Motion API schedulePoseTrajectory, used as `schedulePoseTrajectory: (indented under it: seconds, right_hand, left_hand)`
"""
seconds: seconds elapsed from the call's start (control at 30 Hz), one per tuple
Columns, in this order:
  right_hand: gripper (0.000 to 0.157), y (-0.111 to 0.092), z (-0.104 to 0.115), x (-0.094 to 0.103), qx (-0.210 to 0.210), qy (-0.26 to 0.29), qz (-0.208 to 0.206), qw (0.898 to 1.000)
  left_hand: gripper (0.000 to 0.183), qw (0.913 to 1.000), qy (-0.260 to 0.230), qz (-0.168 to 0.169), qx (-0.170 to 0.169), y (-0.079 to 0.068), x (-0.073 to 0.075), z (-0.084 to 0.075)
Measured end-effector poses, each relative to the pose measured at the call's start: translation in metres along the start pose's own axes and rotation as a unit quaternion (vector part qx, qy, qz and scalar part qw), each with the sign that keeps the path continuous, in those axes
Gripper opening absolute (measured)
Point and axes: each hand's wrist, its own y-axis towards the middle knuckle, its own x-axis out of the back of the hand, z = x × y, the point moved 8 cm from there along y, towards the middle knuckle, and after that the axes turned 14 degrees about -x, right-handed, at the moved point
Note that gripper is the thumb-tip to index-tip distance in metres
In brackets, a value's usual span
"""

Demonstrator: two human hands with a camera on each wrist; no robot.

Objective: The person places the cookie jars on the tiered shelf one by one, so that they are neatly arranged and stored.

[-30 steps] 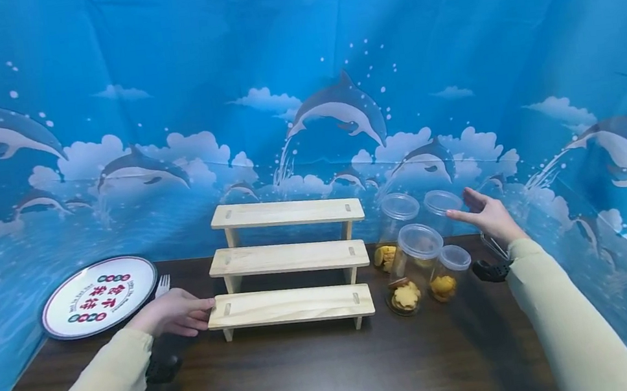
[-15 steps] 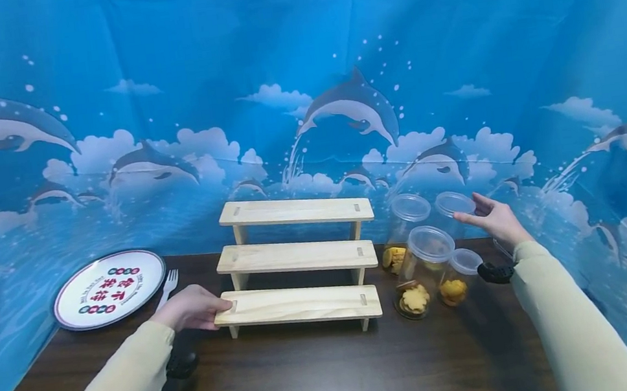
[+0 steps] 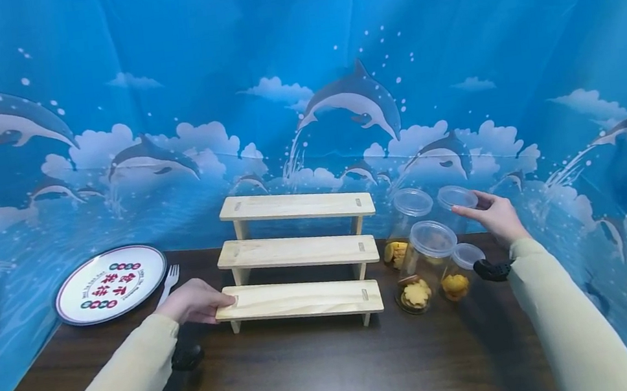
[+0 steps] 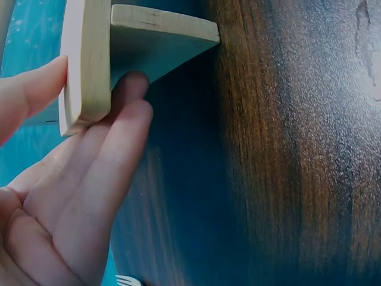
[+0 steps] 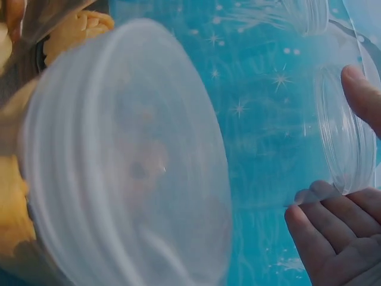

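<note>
A pale wooden three-step stand stands mid-table. My left hand pinches the left end of its lowest board, thumb on top and fingers beneath; in the left wrist view the board end shows between them. At the right, my right hand holds the back right clear jar near its lid, thumb in front and fingers behind. The right wrist view has this jar's lid between thumb and fingers. A nearer jar's lid fills much of that view. What the held jar contains is hidden.
Beside the held jar stand a back left jar, a tall front jar and a short jar, with yellow cookies inside. A white plate and a fork lie left. A dolphin-print cloth hangs behind the dark table.
The right hand has closed in on the back right jar's lid, its thumb now against it. The left hand has slid further onto the lowest board. The head view shifted slightly.
</note>
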Motion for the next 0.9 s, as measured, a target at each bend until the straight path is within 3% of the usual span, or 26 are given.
schedulePoseTrajectory:
  seconds: [0.5,0.9]
  right_hand:
    - [0.097,-0.019,0.001,0.018,-0.013,0.064,-0.075,0.995]
    - [0.082,-0.037,0.019,0.053,0.001,0.108,-0.194,0.975]
  left_hand:
    - [0.035,0.9996,0.003,-0.019,-0.019,-0.003,0.0,-0.003]
    - [0.034,0.9993,0.028,-0.021,-0.015,-0.003,0.0,-0.005]
